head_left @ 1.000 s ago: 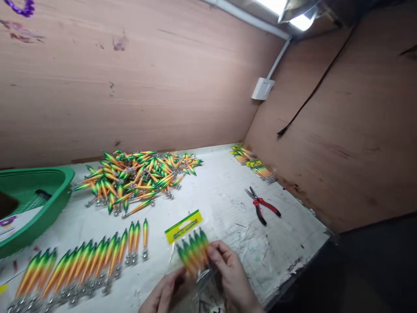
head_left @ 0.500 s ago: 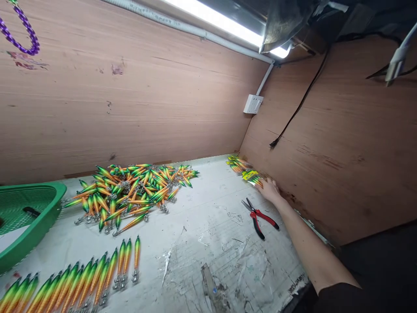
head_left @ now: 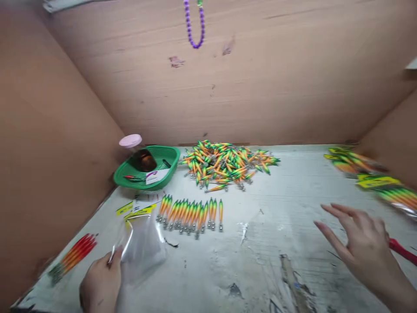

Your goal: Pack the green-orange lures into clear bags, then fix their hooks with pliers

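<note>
Near left edge, left hand (head_left: 100, 284) seemingly grips bag (head_left: 143, 245).

Beads (head_left: 194, 26): purple string on the far wall.
Walls (head_left: 276, 87): plain brown wood, a few dark smudges.
Basket (head_left: 137, 184): bright green, far left.
Lid (head_left: 130, 140): pale pink, right behind the basket.
Pile of lures (head_left: 228, 163): orange bodies, green tips.
Row of lures (head_left: 190, 213): green fading through yellow to orange, silver ends.
Bag (head_left: 143, 248): clear, yellow strip on top.
Near-left lures (head_left: 76, 252): red into orange.
Packs (head_left: 368, 174): yellow headers, green and orange inside, far right.
Tool handle (head_left: 402, 251): red.
Table (head_left: 293, 204): dirty white, grey scuffs.
</note>
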{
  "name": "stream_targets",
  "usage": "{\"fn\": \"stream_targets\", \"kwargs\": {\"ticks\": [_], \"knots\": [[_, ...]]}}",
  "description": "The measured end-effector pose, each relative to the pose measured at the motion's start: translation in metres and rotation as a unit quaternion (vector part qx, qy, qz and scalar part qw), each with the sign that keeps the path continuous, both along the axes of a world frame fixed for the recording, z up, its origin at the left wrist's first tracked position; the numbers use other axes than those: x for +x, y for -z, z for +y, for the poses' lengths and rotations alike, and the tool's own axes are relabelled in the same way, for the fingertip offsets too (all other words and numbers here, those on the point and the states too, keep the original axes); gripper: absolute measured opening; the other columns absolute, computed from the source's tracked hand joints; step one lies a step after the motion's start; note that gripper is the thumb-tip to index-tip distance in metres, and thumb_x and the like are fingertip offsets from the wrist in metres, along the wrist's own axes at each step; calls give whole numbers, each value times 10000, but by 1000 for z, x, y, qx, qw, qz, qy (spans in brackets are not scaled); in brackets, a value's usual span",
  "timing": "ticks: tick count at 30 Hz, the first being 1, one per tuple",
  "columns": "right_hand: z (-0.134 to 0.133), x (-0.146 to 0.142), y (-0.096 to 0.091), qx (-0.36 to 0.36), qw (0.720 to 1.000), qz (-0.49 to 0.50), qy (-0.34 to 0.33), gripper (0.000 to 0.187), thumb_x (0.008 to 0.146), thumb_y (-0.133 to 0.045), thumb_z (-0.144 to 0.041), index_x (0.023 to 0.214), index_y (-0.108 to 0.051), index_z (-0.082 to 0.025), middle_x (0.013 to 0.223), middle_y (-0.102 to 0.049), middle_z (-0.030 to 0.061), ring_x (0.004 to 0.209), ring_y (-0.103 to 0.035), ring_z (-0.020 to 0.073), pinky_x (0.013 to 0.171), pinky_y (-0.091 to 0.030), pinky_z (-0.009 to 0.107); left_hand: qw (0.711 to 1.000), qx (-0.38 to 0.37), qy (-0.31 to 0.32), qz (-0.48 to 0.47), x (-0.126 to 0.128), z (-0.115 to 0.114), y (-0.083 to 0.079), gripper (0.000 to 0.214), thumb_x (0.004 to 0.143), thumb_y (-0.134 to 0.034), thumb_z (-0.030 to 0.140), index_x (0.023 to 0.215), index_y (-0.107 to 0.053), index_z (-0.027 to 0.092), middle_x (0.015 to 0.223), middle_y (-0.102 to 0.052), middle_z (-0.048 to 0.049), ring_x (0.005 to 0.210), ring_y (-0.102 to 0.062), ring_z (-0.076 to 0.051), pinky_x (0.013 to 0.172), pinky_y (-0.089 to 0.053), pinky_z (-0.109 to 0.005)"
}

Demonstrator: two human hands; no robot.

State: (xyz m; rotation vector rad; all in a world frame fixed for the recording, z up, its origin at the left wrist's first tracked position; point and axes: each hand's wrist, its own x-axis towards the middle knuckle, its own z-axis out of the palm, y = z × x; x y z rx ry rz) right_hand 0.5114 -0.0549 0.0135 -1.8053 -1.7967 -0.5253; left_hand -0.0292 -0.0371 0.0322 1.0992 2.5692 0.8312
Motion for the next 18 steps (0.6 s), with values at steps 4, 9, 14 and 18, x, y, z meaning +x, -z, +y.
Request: {"fn": "stream_targets", "kwargs": {"ticks": [4, 9, 14, 18], "knots": [[-23, -97, 5, 18, 982, 152, -112, 290, 944, -511, -452, 1051, -647, -219, 1017, -644, 119, 942, -615, 283, 838, -486, 435, 987, 130, -77, -53, 21, -6, -16, 144, 769, -604, 300, 664, -655, 216, 771, -683, -80, 772, -620, -295, 801, -469, -440], [-32, -205, 8, -234, 773, 506, -303, 458, 919, -579, -487, 1303, -527, -245, 1122, -680, 95, 935, -679, 189, 752, -571, 285, 824, 276, -45, -493, 111, -28, 0, 361, 539, -878, 403, 790, -686, 230, 775, -747, 15, 660, -651, -148, 648, -528, -242], [-26, -232, -8, -342, 693, 546, -323, 329, 940, -536, -486, 904, -620, -170, 801, -686, 46, 721, -655, 136, 632, -528, 226, 732, 158, 50, -661, 168, -53, 23, 466, 456, -940, 451, 779, -737, 185, 791, -774, -61, 693, -710, -174, 628, -559, -230], [0, -214, -13, -338, 791, 382, -336, 215, 968, -498, -343, 897, -634, -192, 742, -676, 13, 642, -631, 124, 588, -513, 224, 721, 116, 7, -684, 150, -39, 19, 496, 388, -975, 335, 789, -739, 162, 728, -772, -55, 645, -718, -171, 614, -580, -235]]}}
